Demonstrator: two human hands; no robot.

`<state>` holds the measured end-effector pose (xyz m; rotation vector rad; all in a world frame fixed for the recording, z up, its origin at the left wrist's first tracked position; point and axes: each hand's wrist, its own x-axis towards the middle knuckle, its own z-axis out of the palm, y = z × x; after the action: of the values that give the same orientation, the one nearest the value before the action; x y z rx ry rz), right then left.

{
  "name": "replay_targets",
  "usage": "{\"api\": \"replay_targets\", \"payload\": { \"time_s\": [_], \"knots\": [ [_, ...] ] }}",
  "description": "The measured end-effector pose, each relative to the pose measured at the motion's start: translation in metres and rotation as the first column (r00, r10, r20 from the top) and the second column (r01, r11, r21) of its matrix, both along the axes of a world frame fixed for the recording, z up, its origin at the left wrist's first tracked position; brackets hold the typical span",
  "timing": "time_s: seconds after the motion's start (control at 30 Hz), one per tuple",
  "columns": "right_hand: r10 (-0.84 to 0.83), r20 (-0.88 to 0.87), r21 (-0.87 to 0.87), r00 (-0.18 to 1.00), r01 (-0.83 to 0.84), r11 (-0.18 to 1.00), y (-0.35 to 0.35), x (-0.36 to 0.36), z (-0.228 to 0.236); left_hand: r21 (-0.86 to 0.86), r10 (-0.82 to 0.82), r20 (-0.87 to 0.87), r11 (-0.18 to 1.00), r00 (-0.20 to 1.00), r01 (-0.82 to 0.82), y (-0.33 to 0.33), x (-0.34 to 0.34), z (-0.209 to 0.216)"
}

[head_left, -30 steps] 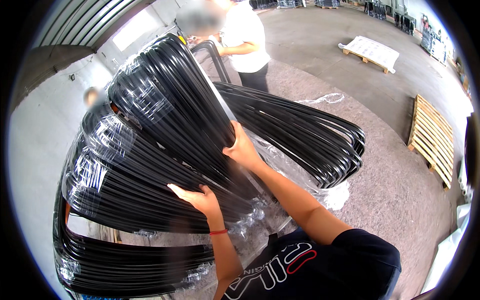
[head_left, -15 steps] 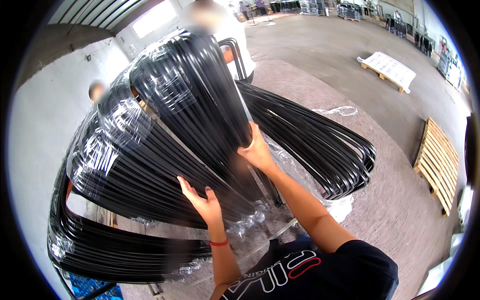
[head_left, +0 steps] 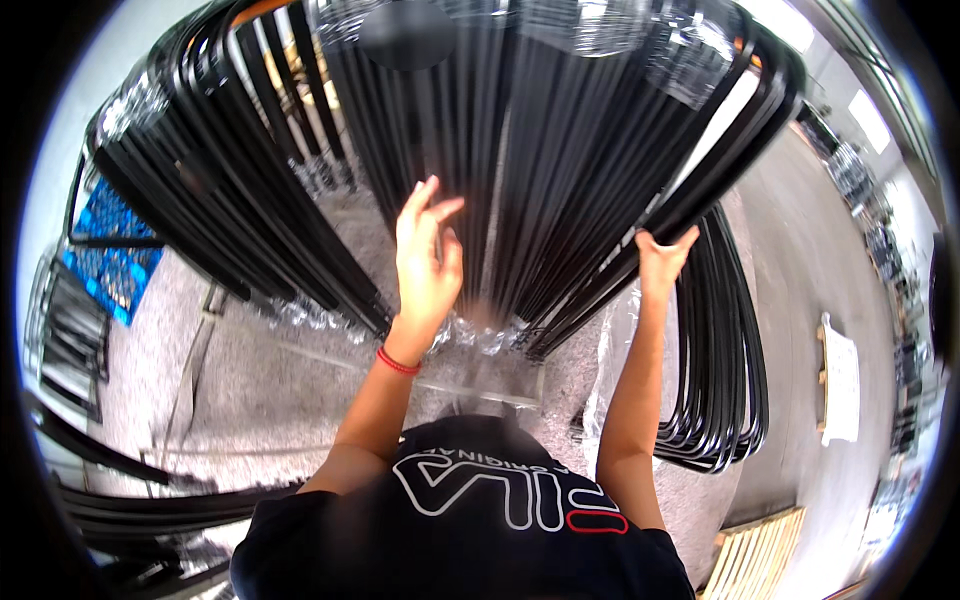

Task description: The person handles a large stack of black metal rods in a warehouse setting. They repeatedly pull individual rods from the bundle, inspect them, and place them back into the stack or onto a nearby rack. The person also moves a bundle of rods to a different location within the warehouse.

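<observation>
A row of black bent tube frames stands before me, packed side by side with clear plastic wrap around their tops. My left hand is raised in front of the middle of the row, fingers spread, holding nothing. At the right end of the row, my right hand is closed around the outermost black tube frame, thumb on one side and fingers on the other. Its fingertips are partly hidden by the tube. Another bundle of black tube frames hangs or leans just right of that hand; its support is hidden.
Further black tubes lie at the lower left, near a blue patterned panel. A wooden pallet lies at the lower right, with a white-covered pallet beyond. Loose clear plastic lies by my right forearm.
My view has swung round, so the row now stands straight ahead, and the person behind it is out of sight. My right hand still grips the row's right end; my left stays open.
</observation>
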<state>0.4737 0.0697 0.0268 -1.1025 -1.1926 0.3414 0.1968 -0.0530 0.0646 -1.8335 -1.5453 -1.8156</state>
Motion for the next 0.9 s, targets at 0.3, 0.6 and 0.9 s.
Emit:
{"api": "replay_targets", "payload": {
  "time_s": [0.3, 0.6, 0.9],
  "knots": [
    [-0.092, 0.078, 0.041, 0.993, 0.089, 0.995, -0.003, -0.013, 0.007, 0.139, 0.426, 0.150, 0.884, 0.892, -0.445, -0.014, -0.094, 0.005],
    [-0.156, 0.126, 0.000, 0.980, 0.158, 0.987, -0.002, -0.015, 0.009, 0.052, 0.175, 0.320, 0.978, 0.931, -0.202, 0.004, -0.213, 0.004],
    [-0.444, 0.102, 0.276, 0.890, 0.404, 0.872, -0.064, -0.101, 0.018, 0.135, -0.192, 0.442, 0.980, 0.876, 0.147, 0.021, -0.234, -0.017]
  ]
}}
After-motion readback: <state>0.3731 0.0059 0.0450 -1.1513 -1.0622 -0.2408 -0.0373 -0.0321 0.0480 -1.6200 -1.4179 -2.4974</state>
